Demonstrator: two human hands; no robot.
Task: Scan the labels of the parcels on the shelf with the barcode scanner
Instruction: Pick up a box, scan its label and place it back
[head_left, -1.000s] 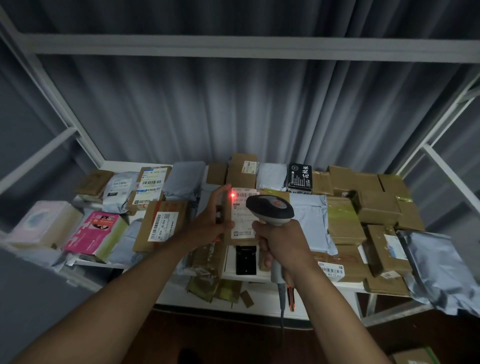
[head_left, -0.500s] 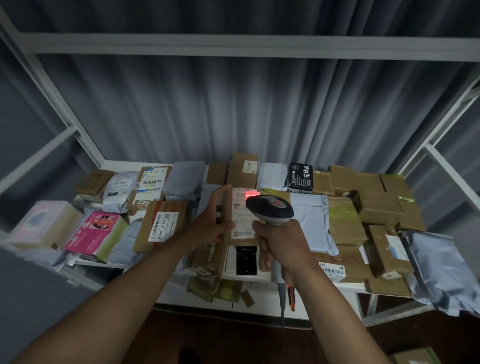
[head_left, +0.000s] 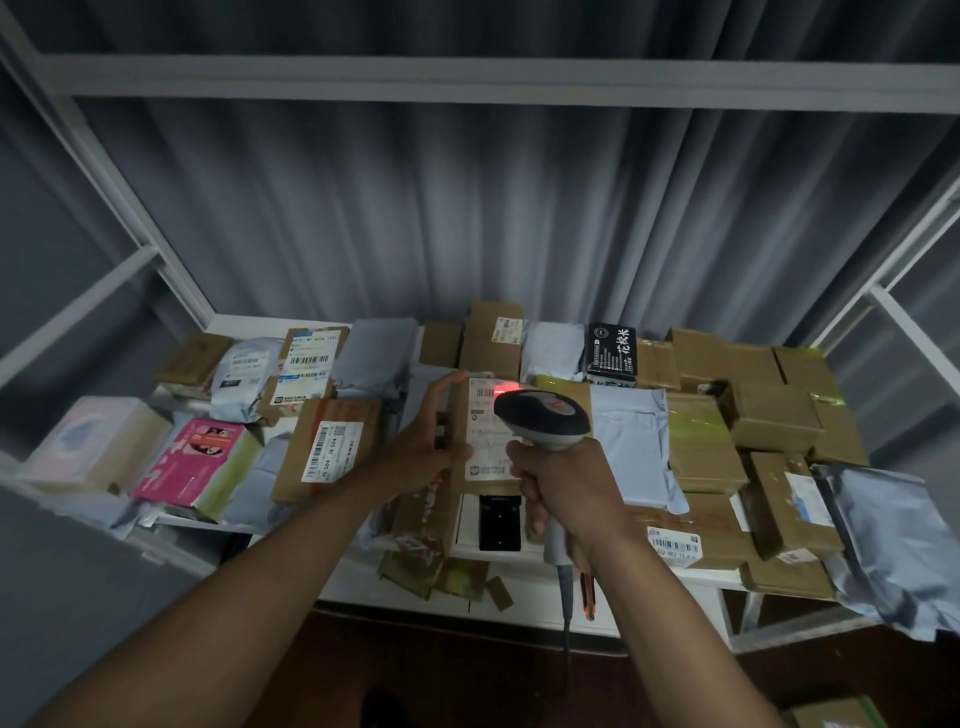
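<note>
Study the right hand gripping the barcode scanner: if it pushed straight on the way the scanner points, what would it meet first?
Probably the brown parcel that the left hand holds upright. The barcode scanner in the right hand casts its red light on that parcel's white label. Depth is unclear from one view.

matt brown cardboard parcel (head_left: 462, 441) is wearing a white paper label (head_left: 488, 431); smooth plastic scanner (head_left: 543, 418) is gleaming mid-frame; crinkled silver foil bag (head_left: 888, 540) is shining at right.
</note>
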